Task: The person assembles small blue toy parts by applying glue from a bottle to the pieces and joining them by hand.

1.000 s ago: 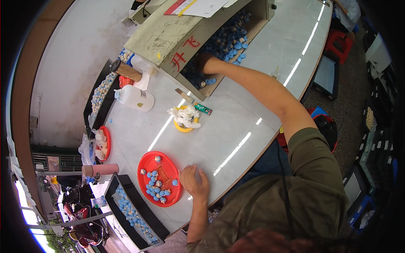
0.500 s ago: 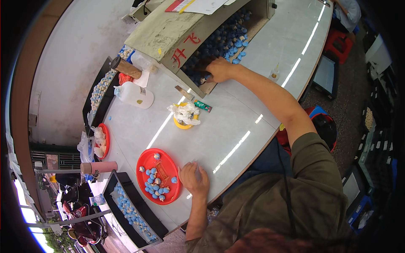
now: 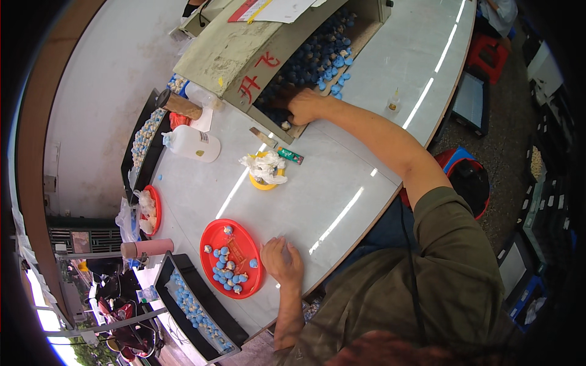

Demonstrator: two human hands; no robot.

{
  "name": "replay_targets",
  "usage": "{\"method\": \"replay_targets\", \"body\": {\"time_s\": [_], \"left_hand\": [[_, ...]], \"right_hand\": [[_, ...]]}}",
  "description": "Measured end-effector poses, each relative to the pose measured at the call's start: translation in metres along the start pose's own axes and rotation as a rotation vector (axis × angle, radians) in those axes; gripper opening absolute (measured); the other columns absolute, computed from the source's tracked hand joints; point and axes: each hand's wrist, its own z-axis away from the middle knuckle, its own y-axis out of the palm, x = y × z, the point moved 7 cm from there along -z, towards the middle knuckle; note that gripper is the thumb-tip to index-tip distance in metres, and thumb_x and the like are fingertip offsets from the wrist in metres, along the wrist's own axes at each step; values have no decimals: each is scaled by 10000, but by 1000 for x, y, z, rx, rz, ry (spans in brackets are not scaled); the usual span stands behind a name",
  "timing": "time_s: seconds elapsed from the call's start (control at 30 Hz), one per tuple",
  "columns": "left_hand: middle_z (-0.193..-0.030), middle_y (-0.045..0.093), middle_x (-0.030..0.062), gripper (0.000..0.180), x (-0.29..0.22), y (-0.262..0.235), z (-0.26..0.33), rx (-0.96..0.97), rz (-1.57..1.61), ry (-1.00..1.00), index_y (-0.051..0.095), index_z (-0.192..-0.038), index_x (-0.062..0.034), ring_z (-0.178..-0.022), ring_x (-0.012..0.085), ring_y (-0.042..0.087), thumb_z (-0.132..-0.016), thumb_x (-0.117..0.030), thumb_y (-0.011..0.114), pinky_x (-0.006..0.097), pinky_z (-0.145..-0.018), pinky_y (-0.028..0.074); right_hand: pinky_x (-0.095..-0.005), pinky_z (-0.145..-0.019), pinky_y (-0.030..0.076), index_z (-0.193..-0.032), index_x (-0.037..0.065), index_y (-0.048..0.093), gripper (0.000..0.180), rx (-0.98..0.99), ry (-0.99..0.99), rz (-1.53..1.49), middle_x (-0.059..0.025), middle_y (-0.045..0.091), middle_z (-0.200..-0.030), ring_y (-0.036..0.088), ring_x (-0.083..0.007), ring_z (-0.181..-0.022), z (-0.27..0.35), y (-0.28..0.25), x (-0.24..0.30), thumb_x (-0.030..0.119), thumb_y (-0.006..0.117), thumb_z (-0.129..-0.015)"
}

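My right hand (image 3: 300, 105) reaches into the open front of a beige metal box (image 3: 226, 52), among many small blue-and-cream balls (image 3: 314, 55). Its fingertips are lost in the shadow there, so whether they grip anything is hidden. My left hand (image 3: 282, 263) rests on the table with its fingers loosely bent and the thumb apart, holding nothing. It lies just right of a round red plate (image 3: 246, 235), close to the rim. Several blue balls with pale parts (image 3: 227, 274) lie on this plate, mostly toward its near side.
A yellow dish with crumpled white tissue (image 3: 265, 168), a green packet (image 3: 290, 155) and a white bottle (image 3: 194, 143) stand mid-table. Black trays of balls (image 3: 198, 311) sit at the left. A small dropper bottle (image 3: 394, 100) is at the right. The grey tabletop (image 3: 329, 201) lies between.
My right hand has shifted slightly deeper into the box, its fingers now more in shadow. The left hand stays beside the red plate. The whole view has shifted a little.
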Motion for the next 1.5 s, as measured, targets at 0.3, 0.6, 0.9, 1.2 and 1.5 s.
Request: {"method": "replay_targets", "body": {"time_s": [0.3, 0.6, 0.9, 1.2, 1.5], "left_hand": [[-940, 656, 166, 201, -4, 0, -4, 3, 32, -2, 637, -954, 4, -935, 359, 616, -756, 22, 666, 453, -874, 479], [-929, 657, 166, 198, -7, 0, -6, 11, 35, 5, 637, -951, 8, -915, 355, 621, -756, 37, 660, 443, -845, 484], [-933, 649, 155, 222, 1, -2, -3, -3, 56, -26, 624, -949, -1, -907, 351, 625, -736, 41, 667, 445, -821, 493], [-931, 652, 153, 213, 4, -2, -2, -33, 18, -18, 623, -942, -6, -904, 344, 628, -735, 14, 668, 449, -822, 491], [-931, 660, 145, 217, -1, 3, -5, 21, -19, -7, 632, -944, -22, -913, 335, 632, -734, 16, 676, 464, -867, 483]], "right_hand": [[-428, -895, 489, -1296, 217, 555, 570, -35, -53, 90, -143, 523, -1261, 539, -346, -1127, -7, 0, 8, 432, 637, -775], [-413, -841, 519, -1211, 188, 622, 435, -43, 83, 192, -161, 551, -1230, 584, -304, -1100, -18, 6, 12, 312, 595, -795], [-415, -858, 521, -1191, 160, 626, 355, 55, 62, 128, -140, 587, -1228, 609, -316, -1081, -14, 10, -7, 256, 536, -862], [-545, -1028, 320, -1316, 147, 527, 490, -445, 212, 243, -90, 495, -1386, 434, -295, -1288, -90, -64, -88, 379, 507, -884], [-508, -995, 366, -1226, 135, 594, 441, -417, 45, 117, -130, 575, -1275, 521, -292, -1194, -125, -4, -24, 398, 499, -885]]}}
